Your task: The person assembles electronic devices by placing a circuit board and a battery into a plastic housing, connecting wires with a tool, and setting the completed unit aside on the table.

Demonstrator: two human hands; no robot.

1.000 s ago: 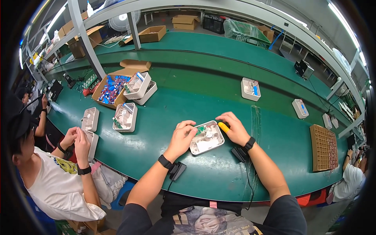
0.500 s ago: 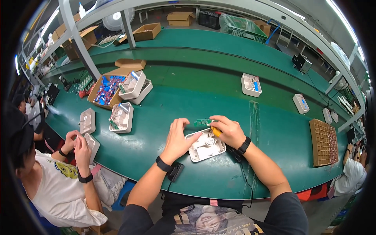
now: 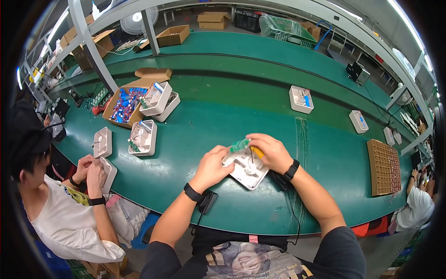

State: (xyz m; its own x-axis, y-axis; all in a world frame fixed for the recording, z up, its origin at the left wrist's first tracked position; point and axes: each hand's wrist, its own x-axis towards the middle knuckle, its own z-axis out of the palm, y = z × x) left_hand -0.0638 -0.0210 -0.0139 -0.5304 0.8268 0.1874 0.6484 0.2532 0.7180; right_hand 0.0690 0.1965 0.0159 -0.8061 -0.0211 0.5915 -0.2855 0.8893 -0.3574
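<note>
The white case (image 3: 245, 176) now sits more askew — your left hand (image 3: 212, 166) grips its edge; your right hand (image 3: 274, 152) pinches the green board (image 3: 239, 145), leaving the interior exposed.

The circuit board (image 3: 239, 145) is green, the housing (image 3: 245, 176) white, the finger cover (image 3: 257, 151) yellow.
</note>
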